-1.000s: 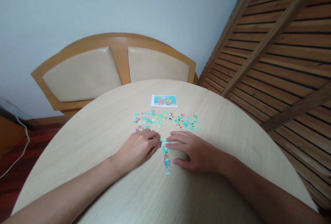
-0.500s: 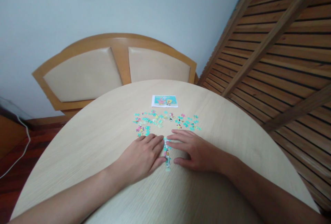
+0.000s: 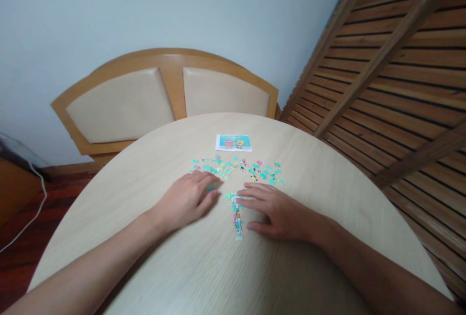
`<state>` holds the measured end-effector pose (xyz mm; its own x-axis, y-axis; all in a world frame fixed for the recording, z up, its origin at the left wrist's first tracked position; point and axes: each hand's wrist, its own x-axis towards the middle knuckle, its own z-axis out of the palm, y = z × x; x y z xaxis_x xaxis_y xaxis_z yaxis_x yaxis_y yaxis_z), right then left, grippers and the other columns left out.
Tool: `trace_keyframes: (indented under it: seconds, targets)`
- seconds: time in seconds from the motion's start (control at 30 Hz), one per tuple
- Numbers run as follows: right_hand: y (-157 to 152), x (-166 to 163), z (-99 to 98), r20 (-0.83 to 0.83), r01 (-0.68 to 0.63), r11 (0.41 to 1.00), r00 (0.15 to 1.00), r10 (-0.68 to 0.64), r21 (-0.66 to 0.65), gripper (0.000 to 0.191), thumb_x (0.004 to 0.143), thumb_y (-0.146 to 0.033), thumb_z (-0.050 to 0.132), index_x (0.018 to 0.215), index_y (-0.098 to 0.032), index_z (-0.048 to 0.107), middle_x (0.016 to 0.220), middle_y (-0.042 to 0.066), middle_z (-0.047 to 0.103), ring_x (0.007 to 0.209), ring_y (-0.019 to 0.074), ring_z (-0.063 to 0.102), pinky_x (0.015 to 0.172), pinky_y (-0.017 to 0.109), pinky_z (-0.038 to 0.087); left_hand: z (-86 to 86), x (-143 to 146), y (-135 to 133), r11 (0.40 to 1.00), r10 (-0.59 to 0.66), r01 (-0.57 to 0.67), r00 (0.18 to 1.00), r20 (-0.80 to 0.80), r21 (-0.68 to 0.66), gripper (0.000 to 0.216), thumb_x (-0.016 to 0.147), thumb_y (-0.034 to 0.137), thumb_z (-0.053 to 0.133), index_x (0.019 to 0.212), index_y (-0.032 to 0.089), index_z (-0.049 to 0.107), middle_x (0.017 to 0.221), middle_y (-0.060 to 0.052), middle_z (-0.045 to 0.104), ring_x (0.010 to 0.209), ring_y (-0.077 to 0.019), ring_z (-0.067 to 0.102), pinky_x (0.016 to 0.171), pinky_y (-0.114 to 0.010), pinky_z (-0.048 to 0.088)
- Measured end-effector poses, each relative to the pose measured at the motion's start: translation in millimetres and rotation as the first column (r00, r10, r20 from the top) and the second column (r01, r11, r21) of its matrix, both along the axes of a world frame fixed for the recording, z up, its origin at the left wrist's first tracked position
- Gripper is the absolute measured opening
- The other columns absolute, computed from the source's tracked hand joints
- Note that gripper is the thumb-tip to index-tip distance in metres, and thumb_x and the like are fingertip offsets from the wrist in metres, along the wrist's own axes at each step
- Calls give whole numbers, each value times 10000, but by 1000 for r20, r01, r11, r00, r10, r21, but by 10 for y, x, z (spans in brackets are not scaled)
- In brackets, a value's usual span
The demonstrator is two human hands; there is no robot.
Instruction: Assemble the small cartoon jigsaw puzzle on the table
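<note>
A narrow strip of joined jigsaw puzzle pieces runs down the middle of the table, wider and green at its top. My right hand lies at its right side, fingers spread, with fingertips touching the strip's upper part. Left of the strip, my left hand is over the near left end of the loose puzzle pieces, covering some of them. Its thumb stands apart from the fingers, and a teal piece shows in the gap. Whether the fingertips touch that piece is hard to make out.
Behind the scattered pieces lies a reference picture card with cartoon figures on teal. Everything rests on a round wooden table. A padded chair back stands beyond its far edge. Wooden slats rise at the right.
My left hand has moved left and slightly away from me, off the strip and onto the loose pieces. My right hand stays almost where it was on the strip.
</note>
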<state>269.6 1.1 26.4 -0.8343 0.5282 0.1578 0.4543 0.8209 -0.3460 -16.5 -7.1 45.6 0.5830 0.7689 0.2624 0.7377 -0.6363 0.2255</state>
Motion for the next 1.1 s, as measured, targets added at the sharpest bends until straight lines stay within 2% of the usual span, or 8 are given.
trace_keyframes:
  seconds: [0.1, 0.23, 0.43, 0.6, 0.9, 1.1]
  targets:
    - [4, 3, 0, -28, -5, 1000, 1000, 5, -8, 528, 920, -442, 659, 1390, -203, 620, 1449, 134, 591, 1380, 331, 491, 1169, 573, 358, 39, -261, 188, 954, 298, -298, 954, 20, 10, 263, 984, 325, 471, 1044, 186, 686, 1058, -98, 716, 949, -256, 668, 841, -394, 533]
    - [3, 2, 12, -13, 0, 1000, 1000, 0, -24, 528, 923, -441, 656, 1390, -198, 619, 1447, 136, 593, 1379, 330, 493, 1172, 576, 354, -21, -503, 343, 883, 462, -462, 887, -23, -76, 345, 952, 400, 495, 1086, 146, 687, 1111, -143, 698, 930, -291, 674, 788, -392, 523]
    - [4, 6, 5, -35, -5, 1000, 999, 4, -30, 526, 919, -440, 658, 1393, -215, 618, 1452, 130, 590, 1381, 321, 491, 1177, 562, 350, -181, -586, 458, 906, 409, -409, 912, -22, -114, 346, 941, 406, 492, 1056, 169, 717, 1103, -118, 698, 953, -274, 672, 823, -376, 522]
    - [2, -3, 10, -30, -2, 1000, 1000, 1, -30, 533, 920, -449, 658, 1394, -210, 616, 1456, 129, 587, 1385, 320, 488, 1190, 563, 334, -203, -610, 503, 918, 377, -372, 926, 18, -135, 354, 938, 404, 491, 1074, 168, 717, 1091, -117, 694, 936, -259, 664, 838, -374, 521]
    - [7, 3, -24, -45, 1, 1000, 999, -2, -23, 530, 916, -448, 664, 1387, -209, 621, 1447, 134, 593, 1375, 318, 497, 1177, 563, 353, -245, -649, 582, 943, 301, -276, 946, 123, -189, 267, 893, 379, 542, 962, 172, 695, 984, -99, 687, 886, -237, 644, 824, -363, 508]
    - [17, 3, -11, -24, -6, 1000, 1000, 5, -12, 528, 924, -454, 651, 1387, -203, 619, 1452, 127, 590, 1377, 310, 499, 1176, 543, 367, -220, -591, 547, 907, 319, -237, 926, 201, -348, 229, 873, 369, 564, 956, 176, 655, 912, -54, 715, 759, -184, 626, 726, -307, 489]
